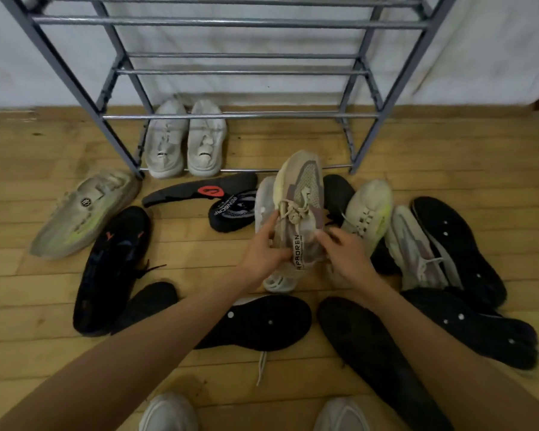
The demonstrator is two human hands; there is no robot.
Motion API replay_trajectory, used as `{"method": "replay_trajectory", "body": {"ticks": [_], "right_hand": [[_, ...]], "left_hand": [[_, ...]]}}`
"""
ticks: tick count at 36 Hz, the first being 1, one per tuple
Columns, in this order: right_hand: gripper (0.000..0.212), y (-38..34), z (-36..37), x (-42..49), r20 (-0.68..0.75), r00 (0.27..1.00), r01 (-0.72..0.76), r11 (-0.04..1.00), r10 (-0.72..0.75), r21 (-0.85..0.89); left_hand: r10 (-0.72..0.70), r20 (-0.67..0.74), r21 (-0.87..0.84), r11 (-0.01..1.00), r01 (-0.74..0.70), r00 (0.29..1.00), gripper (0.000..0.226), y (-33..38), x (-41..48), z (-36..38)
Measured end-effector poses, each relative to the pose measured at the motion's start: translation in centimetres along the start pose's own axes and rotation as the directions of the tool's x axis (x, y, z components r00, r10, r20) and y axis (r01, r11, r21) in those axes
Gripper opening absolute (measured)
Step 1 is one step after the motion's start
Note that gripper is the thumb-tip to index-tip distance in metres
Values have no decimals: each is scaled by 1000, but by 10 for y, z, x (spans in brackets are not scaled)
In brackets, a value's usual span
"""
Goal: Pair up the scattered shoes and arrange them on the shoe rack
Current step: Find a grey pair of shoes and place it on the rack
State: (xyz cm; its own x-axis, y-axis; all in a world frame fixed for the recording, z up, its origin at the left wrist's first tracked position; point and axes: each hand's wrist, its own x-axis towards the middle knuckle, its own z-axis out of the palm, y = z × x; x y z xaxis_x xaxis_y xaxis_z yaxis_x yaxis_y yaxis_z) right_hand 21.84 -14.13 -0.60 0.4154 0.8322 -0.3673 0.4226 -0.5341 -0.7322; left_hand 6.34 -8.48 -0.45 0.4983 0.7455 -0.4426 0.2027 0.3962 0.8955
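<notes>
Beige sneaker [304, 194] | left hand [263, 250], right hand [347, 253] grip it | toe near shoe rack [293, 115]

Both forearms reach forward — left hand [263, 248] and right hand [346, 253] gripping one shoe [304, 185].

Scattered shoes are being carried by the wooden floor [28, 306]. At the left, a beige shoe with green streaks [84, 213] is being kept on its side, just beside a black shoe with red marks [112, 269]. Before the grey shoe rack [231, 21], a black shoe with a red patch [199, 191] is being shown sole-up. Nearer, two black upturned shoes [262, 321] are being left side by side. At the right, a cream shoe [367, 209], a grey-lilac shoe [414, 250] and black soles [458, 250] are being crowded together. A pair of white shoes [165, 144] is being kept within the rack's lowest level.
</notes>
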Motion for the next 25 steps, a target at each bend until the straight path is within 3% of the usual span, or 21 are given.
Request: {"method": "replay_trajectory", "body": {"ticks": [4,7,9,13,19,21,25], "right_hand": [[30,34,-38,6,-273,962,-27,999,14,-44],[28,72,-62,24,-368,929,-142,959,44,-245],[41,91,-75,34,-390,911,-273,905,135,-325],[68,111,-88,41,-306,876,-457,843,373,-282],[40,115,-92,43,-288,911,-402,791,295,-461],[29,112,-92,40,-340,907,-387,815,250,-431],[30,106,-96,31,-443,889,-279,904,115,-325]], "left_hand": [[-5,37,113,994,0,999,84,1,12,23],[-12,80,151,989,-1,997,84,-2,22,40],[-20,93,184,983,3,996,84,-6,29,49],[-39,87,206,978,20,995,87,-14,40,58],[-29,108,186,983,8,994,83,-13,41,54],[-17,98,186,983,-2,995,82,-14,39,53],[14,52,153,988,-21,999,81,-17,34,50]]}}
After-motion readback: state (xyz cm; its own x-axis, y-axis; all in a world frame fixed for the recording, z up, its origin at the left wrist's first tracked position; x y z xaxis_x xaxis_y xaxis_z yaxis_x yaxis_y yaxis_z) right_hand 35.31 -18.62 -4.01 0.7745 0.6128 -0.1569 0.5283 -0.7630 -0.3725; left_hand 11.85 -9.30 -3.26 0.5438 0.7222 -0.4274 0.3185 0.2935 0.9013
